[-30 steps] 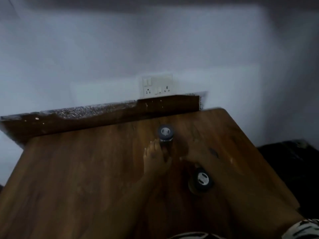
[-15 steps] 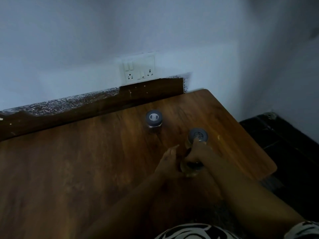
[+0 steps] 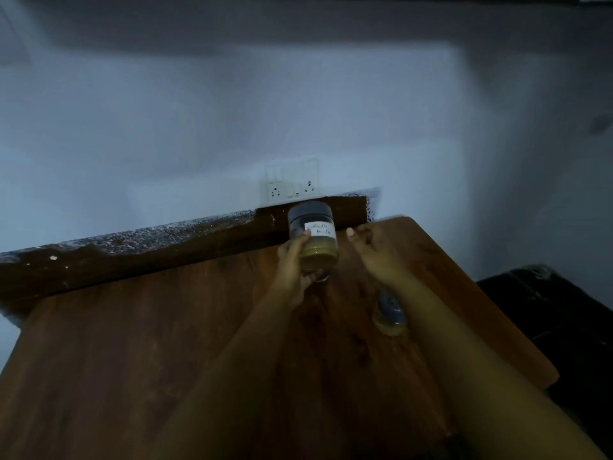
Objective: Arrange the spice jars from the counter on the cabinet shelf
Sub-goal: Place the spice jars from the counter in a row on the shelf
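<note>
The spice jar (image 3: pixel 312 235), centre frame, is raised above the counter (image 3: pixel 132 343), gripped by the left hand (image 3: pixel 293 267) fingers (image 3: pixel 303 239); the right hand (image 3: pixel 373 249) is open beside it. Keep it upright, label outward. A second jar (image 3: pixel 388 313) waits lower right.

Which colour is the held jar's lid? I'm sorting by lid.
Dark grey lid, head view.

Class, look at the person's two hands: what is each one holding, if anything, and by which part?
The left hand holds the labelled spice jar upright by its lower side, below the dark lid. The right hand is open beside it and holds nothing.
</note>
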Available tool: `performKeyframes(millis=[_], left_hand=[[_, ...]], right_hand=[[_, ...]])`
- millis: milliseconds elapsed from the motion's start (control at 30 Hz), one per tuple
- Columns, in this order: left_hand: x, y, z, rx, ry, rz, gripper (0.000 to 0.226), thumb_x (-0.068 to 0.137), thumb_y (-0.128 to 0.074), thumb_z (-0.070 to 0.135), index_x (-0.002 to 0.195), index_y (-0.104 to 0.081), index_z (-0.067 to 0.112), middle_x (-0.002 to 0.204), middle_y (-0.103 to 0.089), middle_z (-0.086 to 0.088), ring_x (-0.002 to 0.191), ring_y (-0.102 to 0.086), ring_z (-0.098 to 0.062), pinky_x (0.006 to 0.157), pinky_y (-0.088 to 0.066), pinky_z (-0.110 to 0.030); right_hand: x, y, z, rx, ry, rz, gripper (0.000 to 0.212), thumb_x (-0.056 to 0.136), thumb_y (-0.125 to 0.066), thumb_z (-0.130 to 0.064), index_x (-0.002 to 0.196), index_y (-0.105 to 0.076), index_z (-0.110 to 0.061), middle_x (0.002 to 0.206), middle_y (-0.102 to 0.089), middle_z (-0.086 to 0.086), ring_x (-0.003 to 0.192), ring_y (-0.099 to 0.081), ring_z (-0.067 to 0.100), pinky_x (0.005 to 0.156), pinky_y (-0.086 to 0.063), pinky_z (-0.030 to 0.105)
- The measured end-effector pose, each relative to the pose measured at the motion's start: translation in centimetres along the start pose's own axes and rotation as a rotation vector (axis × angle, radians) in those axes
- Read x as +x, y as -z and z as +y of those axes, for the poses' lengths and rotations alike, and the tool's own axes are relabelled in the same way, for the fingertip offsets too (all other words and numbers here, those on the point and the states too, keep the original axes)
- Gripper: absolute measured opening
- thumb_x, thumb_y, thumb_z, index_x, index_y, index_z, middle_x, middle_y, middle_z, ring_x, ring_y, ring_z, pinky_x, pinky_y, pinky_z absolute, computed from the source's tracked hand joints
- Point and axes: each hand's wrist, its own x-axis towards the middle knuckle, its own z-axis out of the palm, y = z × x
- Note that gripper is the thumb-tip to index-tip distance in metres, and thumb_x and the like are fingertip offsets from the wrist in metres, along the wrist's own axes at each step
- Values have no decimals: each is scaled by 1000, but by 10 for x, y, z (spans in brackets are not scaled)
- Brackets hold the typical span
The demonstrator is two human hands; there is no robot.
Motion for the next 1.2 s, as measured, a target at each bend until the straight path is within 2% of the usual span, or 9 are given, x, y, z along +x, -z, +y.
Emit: performKeyframes(millis=[233,367,467,567,700,800,900,1033,1200], left_hand=[[-21,-9,52,19,-61,-202,48,96,-38,44,128,-57,15,120,-65,-13,105,-64,-25,83,-52,-38],[-25,-11,73,18,-126,-172,44,99,-41,39,135,-53,16,123,-64,-10,102,-63,-21,75,-52,-32],[-28,-15,82,24,-115,-161,51,96,-45,47,134,-54,14,124,-65,-12,108,-64,-23,83,-53,-37],[-31,-20,94,35,-87,-207,49,100,-42,43,135,-50,9,131,-60,-19,115,-61,-31,92,-52,-44],[-28,-26,103,223,-191,-231,37,100,-46,40,132,-49,21,129,-61,-11,114,-63,-26,94,-53,-44],[-30,-31,114,289,-305,-231,32,101,-46,30,131,-56,27,131,-60,-6,117,-60,-23,97,-51,-41],[-28,-37,120,330,-427,-178,37,97,-57,25,133,-55,17,135,-57,-9,113,-61,-20,89,-53,-35],[-33,-50,125,264,-333,-302,68,83,-65,52,140,-42,22,133,-58,-8,118,-61,-24,100,-49,-48],[-33,-58,133,207,-345,-399,55,90,-62,37,140,-42,25,133,-57,-11,118,-60,-28,94,-53,-46]], right_hand=[[-3,-24,-46,596,60,-167,80,70,-81,-46,133,-37,-25,120,-59,7,100,-69,23,82,-59,38],[-4,-26,-68,802,68,-134,77,64,-85,-42,127,-50,-13,122,-61,14,98,-71,24,78,-59,36],[-3,-31,-83,699,89,-80,55,81,-70,-44,124,-61,-12,125,-63,12,107,-66,26,93,-54,42],[0,-28,-89,438,154,33,56,96,-51,-35,147,-32,-24,117,-54,-3,101,-58,14,77,-47,24],[5,-16,-88,226,148,61,37,98,-45,-45,130,-34,-29,99,-59,1,84,-57,6,63,-39,21],[-1,-10,-101,282,154,53,70,77,-57,-73,127,-37,-28,105,-56,-8,91,-58,7,67,-44,19],[2,-4,-114,449,190,41,98,57,-70,-75,135,-47,-22,131,-49,2,114,-59,20,91,-55,39],[5,0,-131,532,216,-98,83,72,-60,-57,144,-31,-28,117,-63,3,109,-64,21,99,-51,43],[8,5,-140,426,254,-26,64,73,-53,-63,127,-42,-31,121,-59,3,106,-63,18,94,-51,40]])
